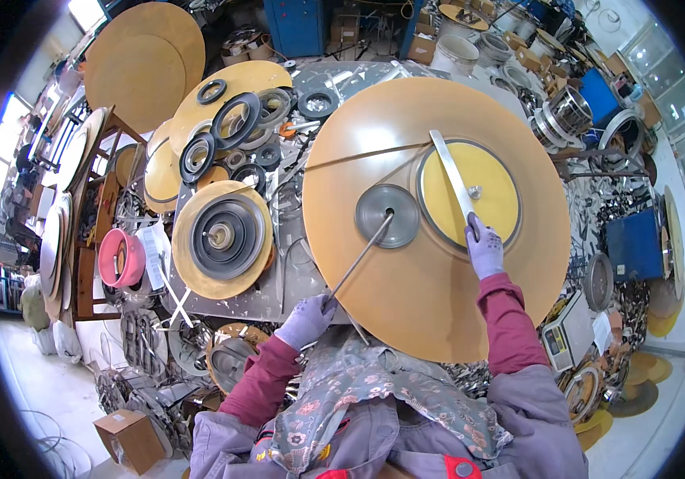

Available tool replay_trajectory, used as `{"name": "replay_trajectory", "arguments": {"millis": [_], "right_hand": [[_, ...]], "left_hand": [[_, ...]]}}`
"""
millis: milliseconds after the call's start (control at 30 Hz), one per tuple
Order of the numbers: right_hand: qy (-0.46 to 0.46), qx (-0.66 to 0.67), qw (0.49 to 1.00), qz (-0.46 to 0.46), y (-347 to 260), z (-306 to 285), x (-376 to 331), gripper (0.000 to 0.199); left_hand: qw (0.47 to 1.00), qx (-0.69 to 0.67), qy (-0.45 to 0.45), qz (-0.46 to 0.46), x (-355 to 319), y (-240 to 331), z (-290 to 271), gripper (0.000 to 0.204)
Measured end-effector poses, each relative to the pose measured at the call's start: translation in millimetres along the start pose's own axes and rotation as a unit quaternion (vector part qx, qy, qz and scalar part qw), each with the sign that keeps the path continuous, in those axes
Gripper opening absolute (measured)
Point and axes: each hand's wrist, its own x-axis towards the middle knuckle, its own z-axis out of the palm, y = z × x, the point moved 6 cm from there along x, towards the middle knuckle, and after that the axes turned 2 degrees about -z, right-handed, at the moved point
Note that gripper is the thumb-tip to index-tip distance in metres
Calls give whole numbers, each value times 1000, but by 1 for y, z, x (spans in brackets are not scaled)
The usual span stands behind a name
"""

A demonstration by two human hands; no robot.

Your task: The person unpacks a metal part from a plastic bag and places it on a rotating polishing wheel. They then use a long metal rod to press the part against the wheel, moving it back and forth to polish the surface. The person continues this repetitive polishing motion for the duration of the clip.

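- Our left grip (308, 319) is closed around the near end of a metal rod (358, 259); the far end meets the middle of a small grey disc (404, 217), but we cannot tell how deep it sits.
- Our right grip (484, 247) is closed on the near end of a pale strip (449, 172) slanting across a yellow disc (496, 180); our fingers hide that end, and contact with the yellow face is unclear.
- Behind both, a broad tan disc (406, 303) covers much of the desk (301, 297).
- Between our hands, its lower face lies bare, its rim close to our flowered apron (334, 399).
- Leftward, a dark stepped form (251, 243) crowds the room.
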Motion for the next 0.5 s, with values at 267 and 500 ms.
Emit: {"name": "replay_trajectory", "arguments": {"millis": [267, 500], "right_hand": [[-3, 5, 1000, 17, 4, -1, 3, 36], [3, 11, 1000, 18, 1, -4, 1, 36]], "left_hand": [[1000, 2, -12, 10, -1, -2, 6, 33], [1000, -11, -4, 12, -1, -4, 11, 33]]}}
